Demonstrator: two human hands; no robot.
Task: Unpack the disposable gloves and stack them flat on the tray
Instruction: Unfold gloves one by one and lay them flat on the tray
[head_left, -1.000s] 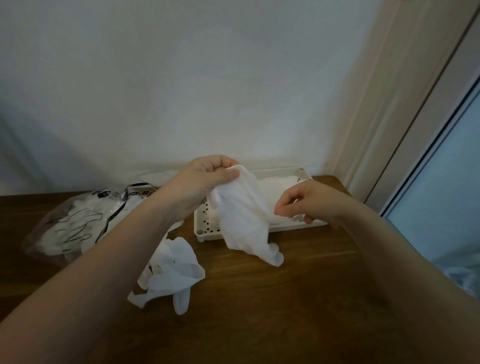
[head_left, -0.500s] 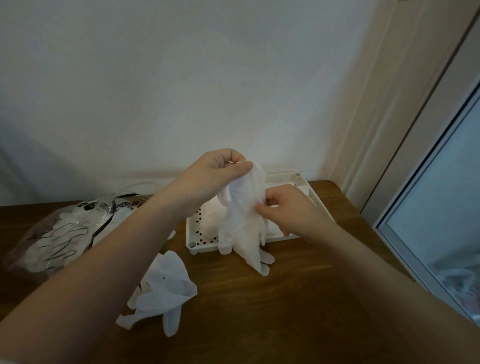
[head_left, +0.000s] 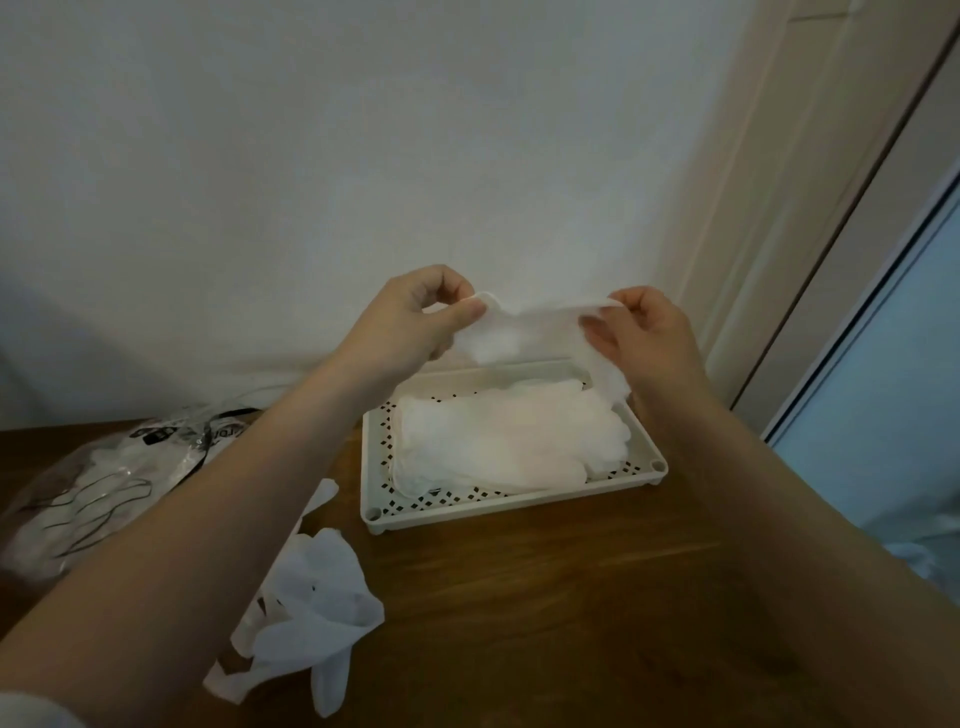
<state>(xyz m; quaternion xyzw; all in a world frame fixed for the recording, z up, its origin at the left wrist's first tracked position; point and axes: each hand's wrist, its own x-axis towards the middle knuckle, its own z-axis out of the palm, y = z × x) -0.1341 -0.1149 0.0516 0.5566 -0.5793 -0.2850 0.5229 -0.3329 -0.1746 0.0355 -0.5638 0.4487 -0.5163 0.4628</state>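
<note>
White wall (head_left: 363, 156) fills the top of the view, door/window frame (head_left: 810, 218) at right. Brown wood surface (head_left: 545, 597) below, running to the wall.

Cream perforated tray (head_left: 382, 512) on the surface near the wall, long side across the view. Flat stack of white gloves (head_left: 509, 441) lies inside it, glove fingers pointing right, covering most of the tray floor; dotted holes show along the left and near edges.

Clear plastic glove bag (head_left: 104, 483) with black printing at left on the surface, crumpled, white gloves visible inside, well apart from the tray.

Loose crumpled gloves (head_left: 311, 613) on the surface near-left of the tray, just beside the left forearm, not in the tray.

1 glove (head_left: 530, 325) held up in the air above the far edge of the tray, stretched sideways between the 2 hands. Left hand (head_left: 410, 322) pinches its left end between thumb and fingers. Right hand (head_left: 644, 338) pinches the right end, fingers curled round the material, part of the glove hanging down past the palm toward the tray's far right corner. Hands apart, each clamped on 1 end of the same glove. Held glove not touching the stack.
</note>
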